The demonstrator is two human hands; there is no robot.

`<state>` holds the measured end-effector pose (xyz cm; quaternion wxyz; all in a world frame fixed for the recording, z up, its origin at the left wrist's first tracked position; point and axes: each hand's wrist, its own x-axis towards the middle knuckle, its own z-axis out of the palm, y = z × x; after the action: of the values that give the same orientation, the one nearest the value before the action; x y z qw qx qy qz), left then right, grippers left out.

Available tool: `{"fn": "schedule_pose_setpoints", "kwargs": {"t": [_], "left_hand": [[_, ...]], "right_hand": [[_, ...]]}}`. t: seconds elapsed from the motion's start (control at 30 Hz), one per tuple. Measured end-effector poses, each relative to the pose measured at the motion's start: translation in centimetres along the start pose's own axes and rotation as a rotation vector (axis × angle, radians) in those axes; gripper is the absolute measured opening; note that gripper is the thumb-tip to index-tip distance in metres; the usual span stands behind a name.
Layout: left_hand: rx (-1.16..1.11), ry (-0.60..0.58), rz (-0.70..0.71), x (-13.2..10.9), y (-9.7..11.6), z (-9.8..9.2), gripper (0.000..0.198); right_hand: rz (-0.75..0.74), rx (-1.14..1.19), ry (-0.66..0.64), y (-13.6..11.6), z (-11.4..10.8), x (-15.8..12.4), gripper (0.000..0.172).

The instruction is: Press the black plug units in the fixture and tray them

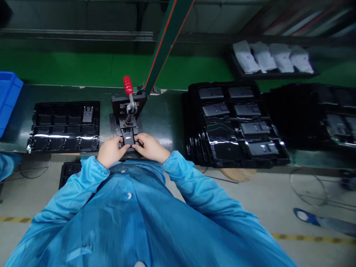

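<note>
A small black plastic device [128, 137] with white lettering lies in the toggle clamp fixture [129, 107], below its metal plunger. My left hand [111, 150] grips the device's left edge, thumb at the near end and fingers along the side. On the opposite edge, my right hand [151, 147] holds it in the same way. The clamp's red handle [128, 85] points upward. To the left, a black tray [63, 140] carries one similar device [88, 114] in its upper right pocket.
On the right stands a stack of black trays [230, 154], with several devices in the top one. More trays [300, 111] stand farther right. White bags [267, 57] lie in a rack behind. A blue bin [8, 98] sits far left, and a green post [169, 44] rises behind the fixture.
</note>
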<state>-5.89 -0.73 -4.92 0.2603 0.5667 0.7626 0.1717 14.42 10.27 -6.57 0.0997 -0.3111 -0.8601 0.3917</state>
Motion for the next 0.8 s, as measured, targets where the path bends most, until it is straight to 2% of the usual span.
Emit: {"fn": "schedule_pose_setpoints", "kwargs": {"t": [0.13,0.2,0.33,0.37,0.43,0.53,0.6,0.67,0.73,0.8], "left_hand": [[0.068,-0.055,0.005,0.2,0.5,-0.7,0.031],[0.103,-0.069,0.009,0.2,0.6,-0.9,0.032],[0.117,-0.011,0.016,-0.4,0.5,-0.3,0.038],[0.104,0.024,0.016,-0.7,0.4,0.0,0.043],[0.077,0.094,0.038,-1.2,0.2,0.7,0.054],[0.096,0.137,0.114,-1.7,-0.1,1.6,0.058],[0.097,0.158,0.161,-1.9,-0.4,1.7,0.052],[0.027,0.202,0.221,-2.6,-1.0,1.7,0.041],[-0.087,0.268,0.277,-4.1,-1.7,1.7,0.032],[-0.186,0.339,0.260,-6.5,-2.7,1.8,0.028]], "right_hand": [[-0.002,-0.037,-0.026,-0.3,-0.1,-0.1,0.011],[0.026,-0.048,-0.002,-0.6,0.1,-0.4,0.016],[0.092,-0.079,0.113,-1.3,0.9,-1.3,0.053],[0.088,-0.096,0.116,-1.4,1.1,-1.5,0.058],[0.059,-0.130,0.095,-1.5,1.5,-2.0,0.056],[0.027,-0.137,0.123,-1.4,1.7,-2.3,0.049],[-0.003,-0.090,0.204,-1.6,1.2,-2.4,0.042],[-0.056,-0.018,0.340,-2.2,-0.1,-2.4,0.034],[-0.125,0.044,0.542,-3.5,-2.4,-2.5,0.025],[-0.193,0.077,0.764,-5.3,-5.3,-2.2,0.019]]}}
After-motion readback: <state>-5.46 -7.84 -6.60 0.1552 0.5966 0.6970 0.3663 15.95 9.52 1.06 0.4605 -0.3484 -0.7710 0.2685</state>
